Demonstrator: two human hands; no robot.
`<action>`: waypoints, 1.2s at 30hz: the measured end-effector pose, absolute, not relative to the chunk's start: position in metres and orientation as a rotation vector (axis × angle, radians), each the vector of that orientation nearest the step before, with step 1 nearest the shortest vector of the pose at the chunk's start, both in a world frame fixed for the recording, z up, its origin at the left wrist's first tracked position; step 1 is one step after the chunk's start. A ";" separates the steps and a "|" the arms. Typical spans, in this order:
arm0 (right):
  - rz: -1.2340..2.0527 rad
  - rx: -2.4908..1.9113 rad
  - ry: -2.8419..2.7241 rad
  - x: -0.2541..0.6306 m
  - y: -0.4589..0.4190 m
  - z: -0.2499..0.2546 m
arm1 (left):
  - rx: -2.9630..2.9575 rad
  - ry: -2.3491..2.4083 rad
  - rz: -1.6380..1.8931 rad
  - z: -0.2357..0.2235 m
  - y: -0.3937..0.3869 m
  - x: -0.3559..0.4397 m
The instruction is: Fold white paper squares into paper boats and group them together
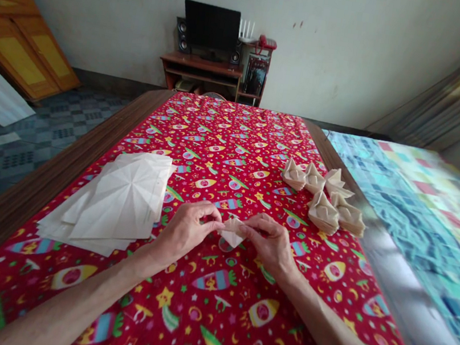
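Between my two hands is a small folded piece of cream paper point(232, 236), pointed at its lower end. My left hand point(194, 226) pinches its left corner between thumb and forefinger. On the other side, my right hand point(268, 240) pinches the right corner the same way. To the left lies a stack of creased paper sheets point(122, 197), with fold lines fanning out from a centre on the top one. Several folded paper pieces point(323, 212) stand in nested stacks at the right.
A red cloth with rocket prints point(212, 291) covers the table, whose brown wooden edge point(86, 151) shows. A bed with a patterned cover point(412, 223) adjoins on the right. Against the far wall, a desk point(202, 66) holds a monitor point(211, 30). A wooden cabinet point(25, 38) stands far left.
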State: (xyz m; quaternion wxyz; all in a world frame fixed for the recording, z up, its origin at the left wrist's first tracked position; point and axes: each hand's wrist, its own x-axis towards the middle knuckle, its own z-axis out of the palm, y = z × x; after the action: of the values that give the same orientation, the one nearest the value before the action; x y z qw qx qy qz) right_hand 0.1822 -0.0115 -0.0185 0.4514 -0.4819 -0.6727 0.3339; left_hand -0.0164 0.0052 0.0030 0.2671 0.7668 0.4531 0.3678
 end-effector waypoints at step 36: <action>0.548 -1.381 -1.869 0.202 -0.007 -0.023 | 2.319 1.315 0.936 -0.020 0.022 -0.043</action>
State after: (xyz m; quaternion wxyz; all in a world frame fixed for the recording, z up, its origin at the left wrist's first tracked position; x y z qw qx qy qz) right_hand 0.2020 -0.0071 -0.0234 0.3682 -0.5378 -0.7278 0.2134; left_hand -0.0427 0.0222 -0.0205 0.1574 0.8104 0.4598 0.3272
